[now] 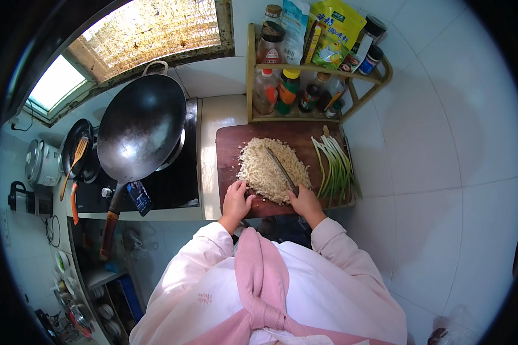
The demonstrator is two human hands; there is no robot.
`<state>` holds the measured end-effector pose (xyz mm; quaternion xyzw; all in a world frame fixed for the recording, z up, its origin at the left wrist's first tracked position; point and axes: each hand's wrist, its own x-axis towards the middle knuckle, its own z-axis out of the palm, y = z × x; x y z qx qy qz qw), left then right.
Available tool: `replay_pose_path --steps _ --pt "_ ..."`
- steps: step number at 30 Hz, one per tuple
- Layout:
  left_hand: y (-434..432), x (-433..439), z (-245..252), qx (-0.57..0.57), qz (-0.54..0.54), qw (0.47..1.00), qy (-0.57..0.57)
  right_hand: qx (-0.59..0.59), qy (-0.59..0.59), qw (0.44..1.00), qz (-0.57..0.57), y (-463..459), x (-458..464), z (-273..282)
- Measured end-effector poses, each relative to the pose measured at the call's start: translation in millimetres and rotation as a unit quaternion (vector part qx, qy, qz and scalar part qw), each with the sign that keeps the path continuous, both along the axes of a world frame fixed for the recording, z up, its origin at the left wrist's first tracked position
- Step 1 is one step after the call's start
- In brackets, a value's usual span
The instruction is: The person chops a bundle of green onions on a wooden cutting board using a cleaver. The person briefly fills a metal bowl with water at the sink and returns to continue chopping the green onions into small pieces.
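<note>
A heap of finely chopped pale food (261, 168) covers the middle of a dark wooden cutting board (231, 138). My right hand (305, 202) grips the handle of a kitchen knife (279, 166), whose blade lies over the heap, pointing away from me to the upper left. My left hand (236, 202) rests at the heap's near left edge, fingers slightly bent, with nothing visible in it. A bunch of green onions (334, 168) lies along the board's right side, apart from the heap. A small pale piece, perhaps ginger, lies at their white ends.
Left of the board, a large wok (142, 125) sits on the black cooktop (172, 194), its handle jutting over the counter edge beside a phone (139, 198). Smaller pans (75, 144) with a slotted wooden turner (78, 153) are farther left. Behind the board stands a condiment rack (293, 116) with bottles and packets.
</note>
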<state>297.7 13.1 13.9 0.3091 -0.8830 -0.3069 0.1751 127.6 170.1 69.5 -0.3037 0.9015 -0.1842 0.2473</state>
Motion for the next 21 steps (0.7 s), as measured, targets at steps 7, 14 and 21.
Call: replay_pose_path --steps 7,14,21 --pt "4 -1 -2 0.007 -0.002 1.0 0.015 -0.03 -0.015 0.998 0.059 -18 19 5" --pt "-1 -1 -5 0.008 -0.003 1.0 0.0 -0.01 -0.009 0.999 0.05 -23 14 0" --pt "3 4 -9 -0.002 0.005 1.0 -0.011 -0.022 -0.02 0.999 0.028 -15 3 -4"
